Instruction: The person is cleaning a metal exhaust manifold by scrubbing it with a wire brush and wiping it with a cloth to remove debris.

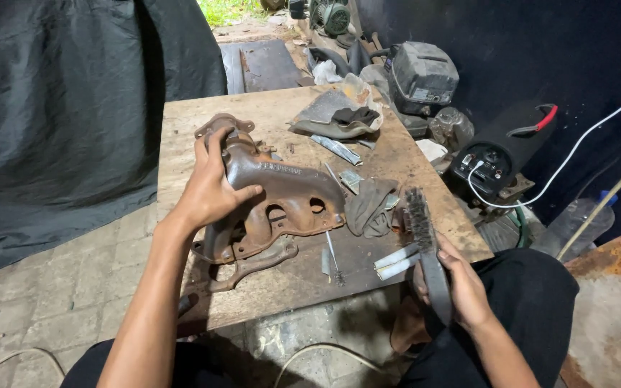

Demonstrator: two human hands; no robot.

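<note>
- Rusty brown cast metal is the main thing here: an exhaust manifold (pixel 274 208) sitting on a worn plywood board (pixel 282 108), tipped up on its flange edge rather than lying flat.
- It sits right under the left hand (pixel 210 188), which comes over its upper left end, so most of the part sticks out to the right of that hand, toward the middle of the board.
- Looks-wise: curved runners, a flat flange with oval port holes and bolt holes, rust and grime pretty much everywhere, with one round flange up at the top end near the fingertips.
- Left hand is wrapped over the top runner, fingers curled across the far side and thumb pressed on the near side, so it's clamped on the manifold.
- Right hand (pixel 461 284) is well off to the right at the board's near edge, closed around the handle of a wire brush (pixel 420 226). The bristle end points up and away, just beside the manifold's right end but not touching it as far as I can tell.
- Between the two: a grey rag (pixel 369 205) touching the manifold's right end, plus two white sticks (pixel 397 261) near the brush.
- Further back there's a sheet of sandpaper (pixel 328 108) with a dark cloth (pixel 355 115) on it.
</note>
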